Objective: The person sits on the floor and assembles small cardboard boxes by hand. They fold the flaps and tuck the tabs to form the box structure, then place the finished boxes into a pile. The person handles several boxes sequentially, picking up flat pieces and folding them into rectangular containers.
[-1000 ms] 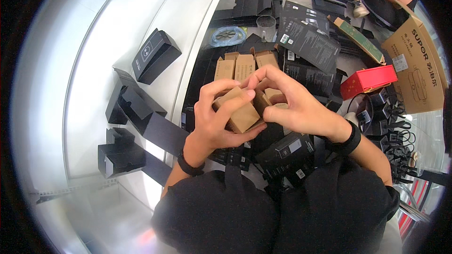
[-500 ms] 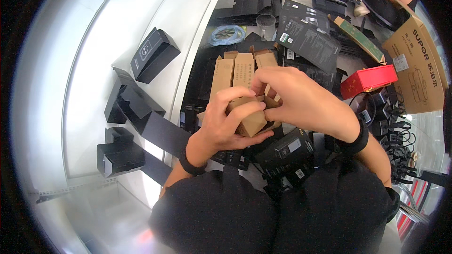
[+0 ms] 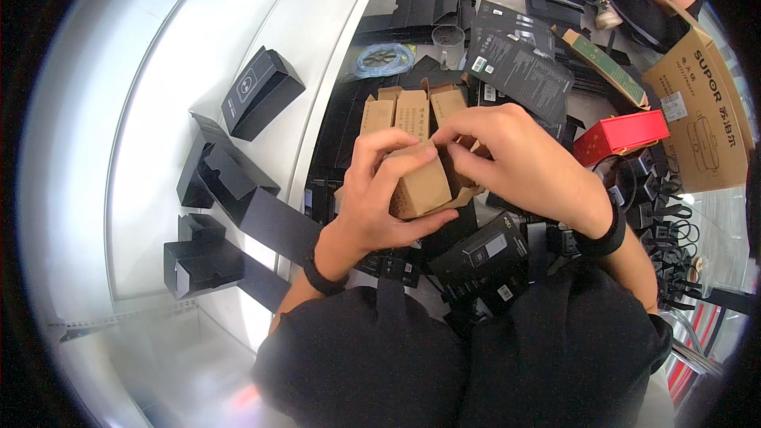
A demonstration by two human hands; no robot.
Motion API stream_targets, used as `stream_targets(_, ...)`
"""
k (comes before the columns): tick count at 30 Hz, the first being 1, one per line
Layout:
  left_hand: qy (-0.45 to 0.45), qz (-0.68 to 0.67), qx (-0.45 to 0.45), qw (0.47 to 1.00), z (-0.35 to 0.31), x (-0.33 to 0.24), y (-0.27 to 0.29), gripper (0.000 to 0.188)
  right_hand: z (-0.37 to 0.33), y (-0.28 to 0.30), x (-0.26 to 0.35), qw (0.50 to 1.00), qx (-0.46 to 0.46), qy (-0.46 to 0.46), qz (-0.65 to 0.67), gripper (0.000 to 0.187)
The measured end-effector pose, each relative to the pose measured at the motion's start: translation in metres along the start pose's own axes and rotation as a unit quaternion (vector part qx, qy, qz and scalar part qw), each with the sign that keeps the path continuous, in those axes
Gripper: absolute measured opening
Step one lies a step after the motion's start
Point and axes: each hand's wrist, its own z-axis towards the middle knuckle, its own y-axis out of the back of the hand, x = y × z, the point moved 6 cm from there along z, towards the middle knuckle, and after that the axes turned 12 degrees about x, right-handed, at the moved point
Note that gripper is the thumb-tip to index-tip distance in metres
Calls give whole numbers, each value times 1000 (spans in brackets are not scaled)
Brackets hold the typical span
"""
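Head view, now: left hand point(image 3: 372, 206) wrapped round small brown carton point(image 3: 418, 182), thumb under, fingers over top edge, clamped firm. Right hand point(image 3: 523, 162) closed in from the right, fingertips pinched on carton's top/rear flap, so both hands together on same box. Carton held just above lap, over the black clutter, in front of row of three upright brown cartons point(image 3: 412, 111).

Vs. 1 s ago: carton sat more side-on betw. both palms, right fingers curled over its end. Half a sec ago: right hand slid across top, covering most of it. Now: box turned so long face shows toward cam, right fingers drawn back to flap edge. Prob. means flap being tucked/closed, box near assembled, but flap state itself hidden under fingers, can't tell.

Around: white counter point(image 3: 238, 47) at left w/ black box point(image 3: 261, 93) lying on it, more black folded boxes point(image 3: 226, 182) along its edge. Red box point(image 3: 620, 135) to the right, big brown shipping carton point(image 3: 701, 111) beyond it. Black flat packs point(image 3: 519, 63) past the row. Another person's sleeve at top right, apart from all this.
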Motion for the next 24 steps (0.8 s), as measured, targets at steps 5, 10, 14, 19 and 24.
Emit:
stream_targets(5, -10, -19, -9, 1000, -5, 5, -1, 68, 2, 0, 0, 1000, 4, -2, 24, 13)
stream_targets(10, -3, 22, -4, 1000, 3, -3, 5, 52, 2, -1, -4, 1000, -10, -12, 16, 13)
stream_targets(14, 7, 2, -22, 1000, 3, 2, 5, 53, 1, -3, -4, 999, -4, -17, 48, 16)
stream_targets(19, 5, 14, -33, 999, 0, 4, 9, 52, -3, -11, -11, 981, 87, -12, 174, 32)
stream_targets(24, 41, -22, -36, 998, 7, -1, 11, 42, -9, -11, -17, 953, 152, -47, 259, 49)
